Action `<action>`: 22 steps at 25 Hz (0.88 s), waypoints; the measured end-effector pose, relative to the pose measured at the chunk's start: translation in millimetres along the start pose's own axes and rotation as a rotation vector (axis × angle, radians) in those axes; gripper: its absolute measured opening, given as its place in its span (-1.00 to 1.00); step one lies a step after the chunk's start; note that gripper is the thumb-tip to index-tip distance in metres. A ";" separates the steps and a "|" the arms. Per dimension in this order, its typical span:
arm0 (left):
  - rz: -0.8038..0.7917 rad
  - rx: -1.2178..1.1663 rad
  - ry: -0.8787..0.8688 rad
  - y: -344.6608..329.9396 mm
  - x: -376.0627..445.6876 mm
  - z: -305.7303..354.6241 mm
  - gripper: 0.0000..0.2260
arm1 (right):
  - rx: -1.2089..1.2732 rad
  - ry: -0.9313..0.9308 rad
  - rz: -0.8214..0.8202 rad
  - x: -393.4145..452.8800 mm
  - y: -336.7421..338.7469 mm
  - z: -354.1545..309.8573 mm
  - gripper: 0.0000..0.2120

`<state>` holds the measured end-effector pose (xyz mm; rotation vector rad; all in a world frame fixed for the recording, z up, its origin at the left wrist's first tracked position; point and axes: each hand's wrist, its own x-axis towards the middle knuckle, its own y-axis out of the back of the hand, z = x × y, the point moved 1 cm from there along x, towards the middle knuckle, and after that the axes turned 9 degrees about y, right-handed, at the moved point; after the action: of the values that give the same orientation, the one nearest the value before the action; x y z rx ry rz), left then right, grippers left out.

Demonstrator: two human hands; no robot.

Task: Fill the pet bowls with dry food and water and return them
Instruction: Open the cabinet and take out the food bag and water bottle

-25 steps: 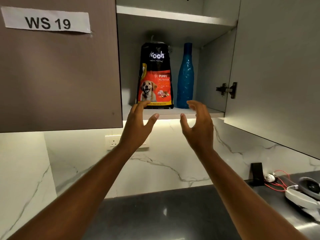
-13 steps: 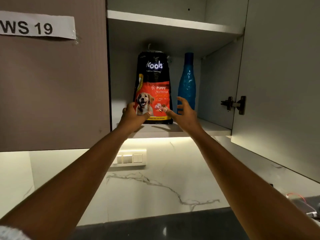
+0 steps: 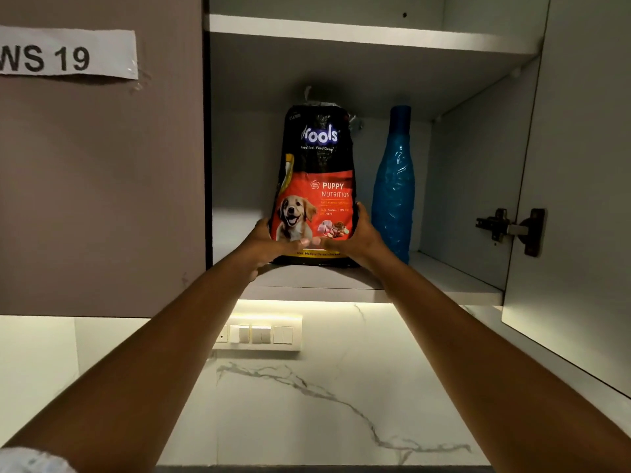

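A black and red puppy food bag [image 3: 316,172] stands upright on the lower shelf [image 3: 444,278] of an open wall cabinet. My left hand [image 3: 269,244] grips the bag's lower left side. My right hand [image 3: 355,238] grips its lower right side, fingers wrapped round the edge. Both thumbs lie across the bag's front near the bottom. To the right of the bag stands a tall blue bottle [image 3: 392,186], upright and apart from my hands. No pet bowls are in view.
The open cabinet door [image 3: 580,199] hangs at the right with its hinge [image 3: 512,228] showing. A closed door labelled WS 19 [image 3: 102,165] is at the left. An upper shelf [image 3: 358,34] sits overhead. Below are wall switches [image 3: 261,334] and a marble backsplash [image 3: 307,404].
Both hands rose from below the shelf to the food bag and closed on its lower sides. The view moved closer to the cabinet.
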<state>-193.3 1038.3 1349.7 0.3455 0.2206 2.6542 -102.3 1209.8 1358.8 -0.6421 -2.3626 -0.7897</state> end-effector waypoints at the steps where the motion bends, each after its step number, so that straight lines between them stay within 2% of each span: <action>1: -0.002 -0.019 0.000 2.5 -2.0 -0.5 -0.45 | 0.016 -0.003 0.022 -0.7 2.5 0.1 -0.01; 3: -0.021 -0.048 0.032 8.7 -2.3 -3.5 -0.15 | 0.065 -0.003 0.034 -2.9 7.0 1.7 -0.03; 5: 0.006 -0.019 0.031 14.1 -3.6 -7.3 0.03 | 0.100 0.011 0.007 -8.4 8.2 -0.2 -0.03; 7: -0.039 0.004 0.020 15.8 -8.1 -6.5 0.01 | 0.114 0.026 -0.019 -12.6 6.6 -2.8 -0.03; 10: -0.113 -0.050 -0.022 13.0 -26.6 0.0 -0.30 | 0.122 0.045 -0.007 -20.1 6.5 -8.4 -0.03; 11: -0.123 -0.063 -0.025 13.8 -29.3 -0.1 -0.35 | 0.119 0.048 0.003 -24.2 7.1 -10.9 -0.03; 15: -0.217 -0.036 -0.076 19.1 -47.7 1.6 -0.15 | 0.108 0.065 0.051 -47.5 6.7 -24.1 -0.09; 19: -0.184 0.038 -0.094 23.2 -65.1 3.5 0.06 | 0.113 0.066 0.116 -73.4 6.7 -40.2 -0.14; 21: -0.185 0.071 -0.089 26.8 -82.6 7.1 0.03 | 0.110 0.062 0.138 -88.0 6.7 -51.8 -0.13; 22: -0.194 0.070 -0.099 28.2 -90.2 8.6 -0.07 | 0.109 0.061 0.145 -94.6 7.1 -57.8 -0.13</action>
<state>-124.5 973.1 1345.4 0.4529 0.3010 2.4362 -8.9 1152.7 1340.0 -0.7232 -2.2574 -0.6044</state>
